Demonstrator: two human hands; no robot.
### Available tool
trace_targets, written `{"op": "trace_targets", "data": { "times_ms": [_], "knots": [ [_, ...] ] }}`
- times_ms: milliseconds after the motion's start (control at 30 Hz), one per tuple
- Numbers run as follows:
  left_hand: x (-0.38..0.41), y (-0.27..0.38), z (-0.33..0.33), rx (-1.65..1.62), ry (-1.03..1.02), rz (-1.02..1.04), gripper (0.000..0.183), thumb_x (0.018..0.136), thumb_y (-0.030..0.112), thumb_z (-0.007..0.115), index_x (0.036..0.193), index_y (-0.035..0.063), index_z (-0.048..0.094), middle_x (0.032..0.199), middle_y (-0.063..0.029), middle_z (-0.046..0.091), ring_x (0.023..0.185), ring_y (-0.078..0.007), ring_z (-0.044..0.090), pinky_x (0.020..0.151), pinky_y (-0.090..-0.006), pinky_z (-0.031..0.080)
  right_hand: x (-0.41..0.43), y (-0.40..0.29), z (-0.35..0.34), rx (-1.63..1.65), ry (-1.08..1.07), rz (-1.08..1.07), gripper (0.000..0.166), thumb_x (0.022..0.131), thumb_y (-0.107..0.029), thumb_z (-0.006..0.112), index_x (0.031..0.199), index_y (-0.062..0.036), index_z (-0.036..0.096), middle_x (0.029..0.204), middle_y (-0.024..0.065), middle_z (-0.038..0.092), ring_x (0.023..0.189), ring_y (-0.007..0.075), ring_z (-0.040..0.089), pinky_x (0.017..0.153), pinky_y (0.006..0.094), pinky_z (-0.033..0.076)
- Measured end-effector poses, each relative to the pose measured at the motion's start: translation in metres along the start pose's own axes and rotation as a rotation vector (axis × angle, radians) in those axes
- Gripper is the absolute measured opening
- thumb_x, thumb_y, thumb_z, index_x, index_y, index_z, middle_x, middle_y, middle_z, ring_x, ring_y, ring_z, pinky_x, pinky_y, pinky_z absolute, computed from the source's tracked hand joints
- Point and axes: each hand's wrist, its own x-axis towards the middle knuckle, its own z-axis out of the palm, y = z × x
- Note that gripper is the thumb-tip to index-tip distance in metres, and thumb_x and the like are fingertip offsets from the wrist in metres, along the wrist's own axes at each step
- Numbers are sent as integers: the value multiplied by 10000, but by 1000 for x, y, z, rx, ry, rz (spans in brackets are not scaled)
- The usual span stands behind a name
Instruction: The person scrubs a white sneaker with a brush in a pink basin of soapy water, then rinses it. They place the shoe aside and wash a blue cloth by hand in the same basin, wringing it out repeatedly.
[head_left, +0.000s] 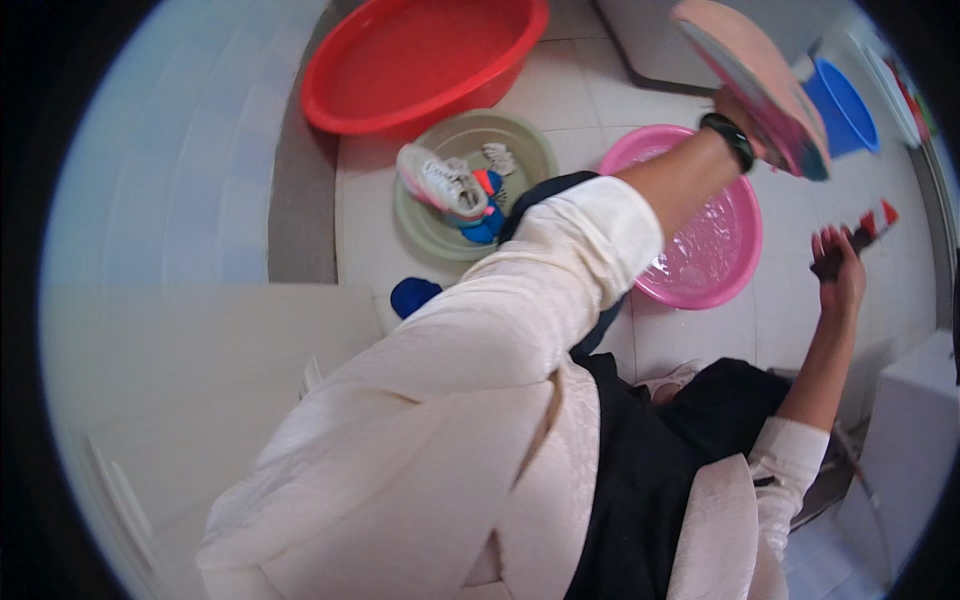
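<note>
My left arm reaches across to the upper right, a dark watch (726, 141) on its wrist. My left hand (744, 114) grips a pink shoe (765, 75) in the air; its fingers are mostly hidden by the shoe. Below the forearm stands a pink basin (752, 247) of water, partly covered by my sleeve. To the right of that basin, my right hand (847, 266) is closed around the dark handle of a brush (862, 238) with a red end. The brush is apart from the shoe.
A pale green basin (411, 229) holds a white lace-up sneaker (442, 180), blue and orange items (489, 202) and white laces (498, 158). Behind it is a red tub (397, 122). A blue bucket (844, 112), a blue object (414, 297) and a white cabinet-like unit (900, 420) stand around.
</note>
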Motion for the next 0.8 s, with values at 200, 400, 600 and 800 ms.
{"op": "trace_targets", "data": {
  "times_ms": [200, 400, 600, 800],
  "knots": [
    [0, 22, 68, 162, 256, 154, 369, 948, 354, 374, 1192, 112, 509, 1137, -72, 580, 1047, -264, 550, 859, -435, 460, 23, -4, -39, 24, 4, 81, 317, 891, -3, 504, 1199, 8, 430, 1020, 147, 561, 952, 258, 588, 926, 460, 479],
    [-26, 133, 44, 235, -13, 522, 509, 944, 440, 371, 1309, 93, 447, 1286, -79, 515, 1154, -255, 518, 1001, -404, 403, 25, -6, -36, -3, 12, 62, 299, 897, -10, 500, 1189, 4, 433, 995, 140, 559, 939, 248, 584, 940, 450, 467],
    [-110, 238, -44, 392, 843, 755, 733, 872, 571, 443, 1418, 107, 290, 1435, -105, 350, 1307, -250, 359, 1084, -414, 263, 8, -10, -28, -13, -24, 74, 329, 896, -21, 507, 1214, -2, 428, 982, 130, 563, 919, 235, 584, 922, 428, 474],
    [-180, 295, -140, 214, 1250, 603, 761, 861, 566, 469, 1426, 96, 274, 1451, -111, 334, 1321, -261, 342, 1093, -416, 248, 1, -12, -22, -75, -29, 72, 337, 900, -41, 513, 1224, -9, 427, 978, 117, 570, 880, 211, 583, 884, 406, 485]
  ]
}}
